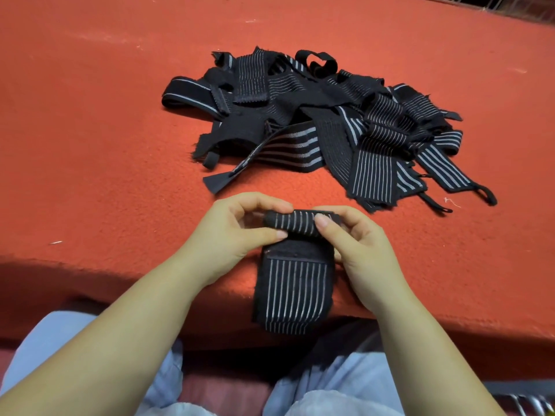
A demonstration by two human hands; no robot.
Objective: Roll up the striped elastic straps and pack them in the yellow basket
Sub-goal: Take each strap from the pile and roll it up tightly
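Fingers (280, 234) of both hands are pinching the strap's (295, 288) rolled end, centre frame.
Elastic is probably pulling back; the roll could be springing loose or going crooked.

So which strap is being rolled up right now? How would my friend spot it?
Start at the red surface with the big heap of black striped straps on it. Come toward the near edge, where the left hand and right hand meet. The strap pinched between them is the only one lying apart from the heap, with its far end rolled up and its tail hanging over the edge.
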